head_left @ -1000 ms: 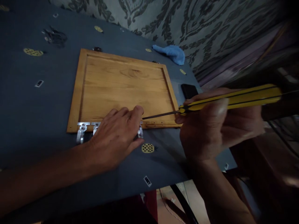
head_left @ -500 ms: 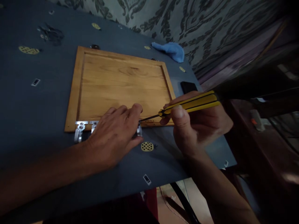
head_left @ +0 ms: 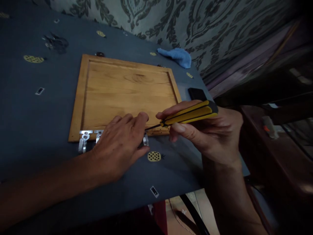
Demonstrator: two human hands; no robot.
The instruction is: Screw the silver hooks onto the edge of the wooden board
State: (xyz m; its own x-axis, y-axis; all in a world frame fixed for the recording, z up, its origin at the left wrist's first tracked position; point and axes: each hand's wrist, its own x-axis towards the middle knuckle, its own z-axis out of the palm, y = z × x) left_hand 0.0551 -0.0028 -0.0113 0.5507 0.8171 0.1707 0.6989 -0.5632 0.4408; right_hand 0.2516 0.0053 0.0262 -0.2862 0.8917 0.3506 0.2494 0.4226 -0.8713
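Observation:
A framed wooden panel (head_left: 129, 94) lies flat on the table. Metal hinges (head_left: 84, 141) sit along its near edge. My left hand (head_left: 122, 143) rests over that edge, its fingers curled round a metal hinge (head_left: 146, 139) that shows only in part beside the thumb. In my right hand (head_left: 207, 133) is a yellow and black screwdriver (head_left: 188, 113), pinched around the handle and tilted. Its shaft runs down left to the hinge by my left fingers; the tip and any screw are hidden there.
A blue cloth (head_left: 177, 56) lies by the patterned wall covering (head_left: 168, 23). Right of the panel sits a black flat object (head_left: 197, 94). Dark tools (head_left: 55, 43) lie at the far left of the blue table (head_left: 49, 117). Small dark pieces (head_left: 99, 54) stick out behind the panel.
My right hand has shifted its grip on the screwdriver, with the fingers turned and reaching further forward. The handle has come slightly left. My left hand stays at the hinge; the view tilted a little.

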